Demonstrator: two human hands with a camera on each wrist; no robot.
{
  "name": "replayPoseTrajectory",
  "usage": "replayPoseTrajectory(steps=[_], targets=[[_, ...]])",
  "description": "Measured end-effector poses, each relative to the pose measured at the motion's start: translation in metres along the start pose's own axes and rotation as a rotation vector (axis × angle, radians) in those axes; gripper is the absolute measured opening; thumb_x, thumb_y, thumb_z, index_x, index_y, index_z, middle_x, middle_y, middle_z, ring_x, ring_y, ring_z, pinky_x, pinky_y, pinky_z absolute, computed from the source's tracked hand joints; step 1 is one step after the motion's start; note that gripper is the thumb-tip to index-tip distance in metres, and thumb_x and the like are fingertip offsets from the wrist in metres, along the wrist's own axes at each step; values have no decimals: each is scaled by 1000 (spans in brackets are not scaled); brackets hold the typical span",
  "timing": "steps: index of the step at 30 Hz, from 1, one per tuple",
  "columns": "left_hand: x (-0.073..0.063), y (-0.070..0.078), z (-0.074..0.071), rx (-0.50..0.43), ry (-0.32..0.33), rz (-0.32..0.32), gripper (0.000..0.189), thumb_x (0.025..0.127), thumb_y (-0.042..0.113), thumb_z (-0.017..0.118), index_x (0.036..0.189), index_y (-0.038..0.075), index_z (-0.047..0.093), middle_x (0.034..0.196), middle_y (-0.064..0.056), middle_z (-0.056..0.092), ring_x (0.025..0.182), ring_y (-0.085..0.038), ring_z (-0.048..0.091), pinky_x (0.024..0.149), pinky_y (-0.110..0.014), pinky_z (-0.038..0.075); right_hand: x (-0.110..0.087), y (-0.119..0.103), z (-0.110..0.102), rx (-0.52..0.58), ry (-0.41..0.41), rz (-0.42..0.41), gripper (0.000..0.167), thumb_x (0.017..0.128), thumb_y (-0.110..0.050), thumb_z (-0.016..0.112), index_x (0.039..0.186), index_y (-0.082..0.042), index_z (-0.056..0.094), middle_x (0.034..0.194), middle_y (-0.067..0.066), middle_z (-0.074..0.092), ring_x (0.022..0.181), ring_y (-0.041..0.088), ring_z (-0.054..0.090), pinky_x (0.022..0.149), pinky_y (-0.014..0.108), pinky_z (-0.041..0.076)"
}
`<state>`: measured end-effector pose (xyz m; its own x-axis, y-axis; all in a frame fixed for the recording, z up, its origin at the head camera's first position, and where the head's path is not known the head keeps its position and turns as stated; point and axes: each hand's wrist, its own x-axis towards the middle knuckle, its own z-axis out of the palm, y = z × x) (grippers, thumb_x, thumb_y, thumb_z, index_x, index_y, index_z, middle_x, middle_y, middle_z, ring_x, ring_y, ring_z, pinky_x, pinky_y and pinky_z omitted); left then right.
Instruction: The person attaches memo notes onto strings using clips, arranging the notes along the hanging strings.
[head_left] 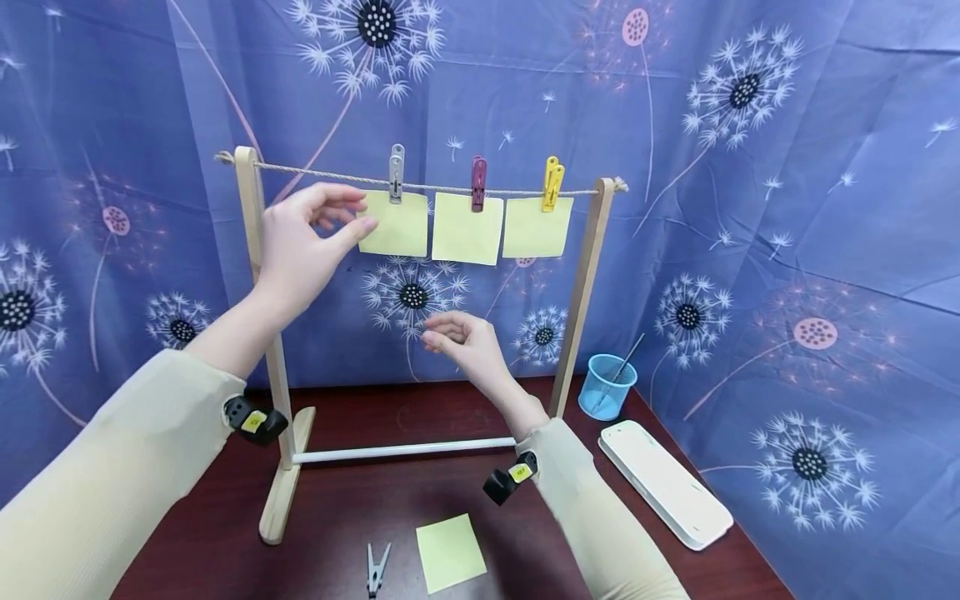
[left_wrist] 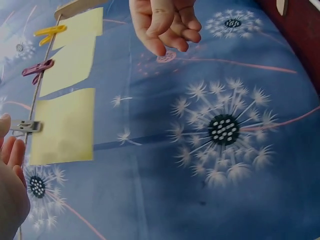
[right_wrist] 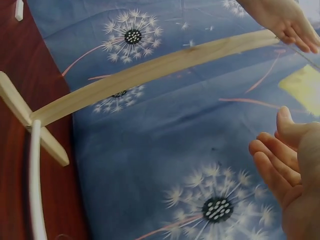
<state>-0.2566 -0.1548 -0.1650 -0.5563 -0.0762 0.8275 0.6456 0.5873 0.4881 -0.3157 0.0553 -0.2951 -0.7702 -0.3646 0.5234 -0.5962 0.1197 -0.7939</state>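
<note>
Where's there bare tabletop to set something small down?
The tabletop is bare between the white crossbar and the loose yellow note, and between the left wooden foot and the loose gray clothespin. It's crowded at the right, where the blue cup and white case sit.

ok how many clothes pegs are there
4: a grey peg, a dark red peg and a yellow peg on the string, plus a loose grey peg on the table. More may be hidden.
</note>
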Motion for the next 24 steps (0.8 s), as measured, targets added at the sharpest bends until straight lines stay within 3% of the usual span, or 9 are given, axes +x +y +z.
replayPoseTrajectory(steps=[2, 9, 13, 18, 20, 24], targets=[[-10, -7, 1, -15, -16, -6, 29, 87, 16, 75, 112, 3, 71, 104, -15, 73, 76, 16, 54, 76, -14, 41, -8, 9, 0, -1, -5, 21, 24, 89, -8, 70, 109, 5, 68, 95, 23, 73, 82, 31, 72, 73, 29, 57], [-50, -34, 3, -35, -114, -62, 28, 89, 19, 73, 112, 3, 70, 102, -14, 74, 78, 14, 56, 77, -18, 44, -36, 37, -1, -25, -68, 106, 24, 88, -9, 71, 108, 2, 69, 100, 20, 73, 85, 13, 71, 77, 26, 56], [-72, -50, 6, -57, -160, -123, 29, 90, 21, 72, 114, 5, 70, 104, -14, 73, 80, 13, 58, 78, -23, 46, -52, 50, -2, -47, -108, 132, 25, 88, -11, 72, 110, 1, 68, 103, 22, 72, 89, 15, 71, 76, 23, 54], [-100, -67, 12, -113, -174, -174, 27, 90, 18, 72, 112, 3, 69, 102, -17, 73, 81, 10, 60, 76, -18, 45, -73, 65, -3, -10, -137, 173, 28, 89, -7, 70, 115, 4, 66, 108, 29, 68, 95, 25, 70, 76, 20, 53], [-111, -73, 15, -138, -182, -193, 25, 89, 15, 72, 111, 3, 70, 99, -14, 73, 81, 9, 61, 75, -16, 45, -80, 69, -4, -2, -142, 190, 29, 89, -5, 69, 116, 5, 65, 109, 31, 68, 97, 30, 69, 75, 20, 53], [-135, -84, 21, -194, -227, -255, 23, 89, 12, 72, 110, 3, 70, 92, 12, 73, 82, 8, 62, 74, -14, 46, -94, 64, -4, 0, -164, 213, 28, 89, -1, 67, 115, 8, 63, 109, 33, 66, 99, 36, 68, 75, 20, 53]])
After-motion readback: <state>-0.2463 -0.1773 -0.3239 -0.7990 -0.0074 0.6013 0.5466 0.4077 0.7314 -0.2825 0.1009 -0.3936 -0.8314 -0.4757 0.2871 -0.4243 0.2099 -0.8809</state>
